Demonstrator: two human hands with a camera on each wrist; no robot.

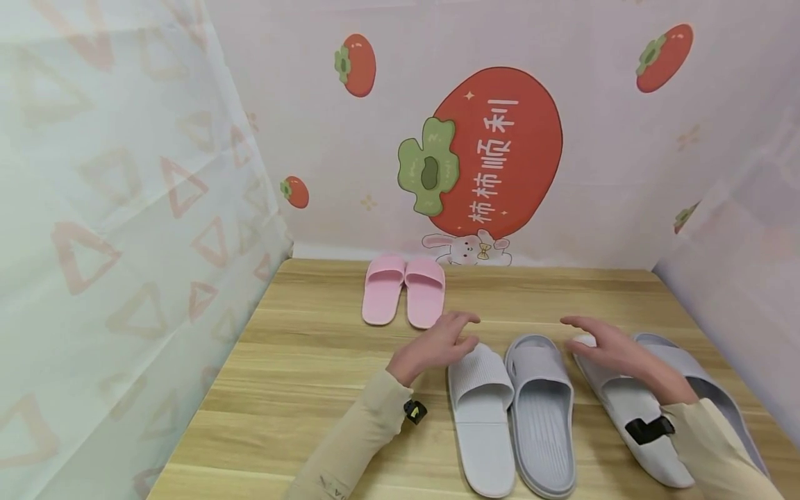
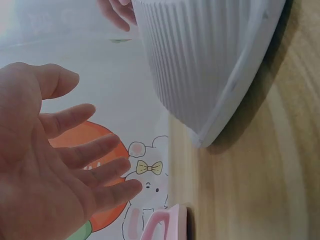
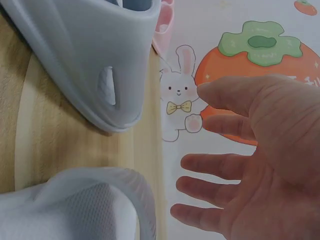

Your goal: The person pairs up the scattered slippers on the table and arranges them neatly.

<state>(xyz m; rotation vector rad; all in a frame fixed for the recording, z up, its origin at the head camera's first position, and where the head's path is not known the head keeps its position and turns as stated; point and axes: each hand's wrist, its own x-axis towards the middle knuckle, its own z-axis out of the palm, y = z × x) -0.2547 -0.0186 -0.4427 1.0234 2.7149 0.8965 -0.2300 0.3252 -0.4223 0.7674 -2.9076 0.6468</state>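
Note:
My left hand [image 1: 437, 345] is beside the toe of a white ribbed slipper [image 1: 484, 444], its fingers spread and holding nothing. In the left wrist view that slipper [image 2: 195, 60] lies apart from the palm [image 2: 45, 170]. Against the white slipper stands a grey slipper [image 1: 542, 430], so these two do not match. My right hand [image 1: 609, 349], also spread and without anything in it, hovers over the toe end of another white slipper [image 1: 631, 410]. A second grey slipper [image 1: 675, 360] lies to its right, partly hidden by the forearm. The right wrist view shows the nearer grey slipper [image 3: 100, 60] beyond the fingers.
A pair of pink slippers [image 1: 383, 298] sits side by side at the back of the wooden surface [image 1: 300, 361]. Behind rises a white backdrop [image 1: 350, 153] printed with persimmons and a rabbit. Patterned fabric walls [image 1: 125, 229] border both sides.

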